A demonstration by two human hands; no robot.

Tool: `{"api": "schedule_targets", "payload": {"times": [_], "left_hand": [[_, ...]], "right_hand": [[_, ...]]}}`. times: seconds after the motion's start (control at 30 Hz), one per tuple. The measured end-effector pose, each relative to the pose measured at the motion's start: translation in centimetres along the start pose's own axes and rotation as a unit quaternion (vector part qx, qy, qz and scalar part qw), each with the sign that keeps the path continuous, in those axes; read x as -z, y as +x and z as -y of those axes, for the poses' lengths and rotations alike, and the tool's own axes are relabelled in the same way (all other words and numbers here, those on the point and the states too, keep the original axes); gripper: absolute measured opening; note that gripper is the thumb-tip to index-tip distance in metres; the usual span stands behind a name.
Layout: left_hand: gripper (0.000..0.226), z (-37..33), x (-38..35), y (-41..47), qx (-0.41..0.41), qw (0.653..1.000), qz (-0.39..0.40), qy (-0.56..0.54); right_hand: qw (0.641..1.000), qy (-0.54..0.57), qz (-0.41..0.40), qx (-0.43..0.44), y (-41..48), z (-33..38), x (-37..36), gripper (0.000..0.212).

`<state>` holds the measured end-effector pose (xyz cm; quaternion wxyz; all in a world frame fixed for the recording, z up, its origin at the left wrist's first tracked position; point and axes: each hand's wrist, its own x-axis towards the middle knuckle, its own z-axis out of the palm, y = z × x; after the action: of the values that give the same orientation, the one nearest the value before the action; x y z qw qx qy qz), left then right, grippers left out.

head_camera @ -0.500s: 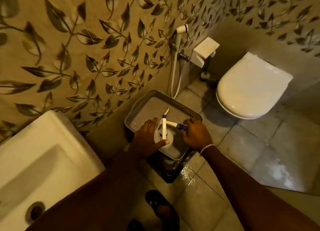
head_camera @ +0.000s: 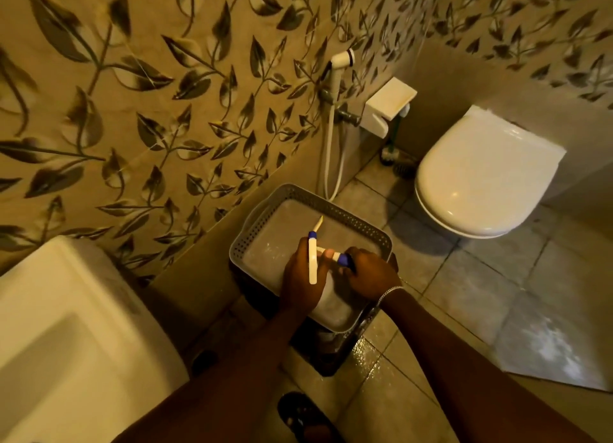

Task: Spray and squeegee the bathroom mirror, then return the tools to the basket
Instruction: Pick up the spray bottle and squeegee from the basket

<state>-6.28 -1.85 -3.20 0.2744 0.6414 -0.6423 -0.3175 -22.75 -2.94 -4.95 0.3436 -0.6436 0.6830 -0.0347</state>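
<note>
2 hands (head_camera: pixel 303 276) (head_camera: pixel 371 276), 1 spray bottle (head_camera: pixel 312 260), 1 squeegee (head_camera: pixel 341 259), 1 basket (head_camera: pixel 262 217).

Bare forearms; silver chain bracelet (head_camera: pixel 391 292) on right wrist; dark sandal (head_camera: pixel 305 416)

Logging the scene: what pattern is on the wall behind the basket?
Dark leaves on vines over a tan wall, clearest in the head view.

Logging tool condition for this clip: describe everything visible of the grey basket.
The basket is grey plastic, rectangular with rounded corners, its walls perforated and its flat floor pale and smudged. It sits raised on something dark near the leaf-patterned wall. Both hands, left hand and right hand, hold the spray bottle over its near end.
</note>
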Motion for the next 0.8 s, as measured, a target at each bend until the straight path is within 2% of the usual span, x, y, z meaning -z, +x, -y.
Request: {"api": "schedule_targets", "payload": {"times": [0.17, 0.33, 0.43, 0.5, 0.6, 0.67, 0.8], "left_hand": [[0.041, -2.3, 3.4, -0.6, -0.018, 1.000, -0.007, -0.019], [0.031, -5.3, 8.1, -1.3, -0.074, 0.995, -0.064, -0.004], [0.041, -7.6, 12.3, -2.2, -0.035, 0.998, -0.033, -0.030], [0.046, -9.2, 14.9, -2.5, -0.020, 0.997, -0.069, -0.031], [0.047, -12.2, 19.2, -2.8, 0.030, 0.996, -0.066, -0.053], [0.043, -14.1, 23.2, -3.4, -0.001, 0.994, -0.095, -0.049], [0.050, -17.8, 31.2, -5.1, -0.039, 0.980, -0.181, -0.077]], "right_hand": [[0.999, 0.051, -0.020, -0.006, -2.3, 1.7, 1.8, 0.025], [0.993, 0.096, -0.065, -0.001, -5.5, 5.0, 5.1, 0.029], [0.990, 0.107, -0.094, 0.007, -7.7, 7.7, 7.7, 0.033], [0.987, 0.122, -0.109, 0.007, -9.5, 10.0, 9.9, 0.037], [0.977, 0.164, -0.138, 0.017, -11.9, 13.5, 13.0, 0.041], [0.967, 0.199, -0.155, 0.029, -13.6, 16.1, 15.2, 0.039], [0.950, 0.237, -0.190, 0.075, -17.3, 21.9, 19.5, 0.039]]}}
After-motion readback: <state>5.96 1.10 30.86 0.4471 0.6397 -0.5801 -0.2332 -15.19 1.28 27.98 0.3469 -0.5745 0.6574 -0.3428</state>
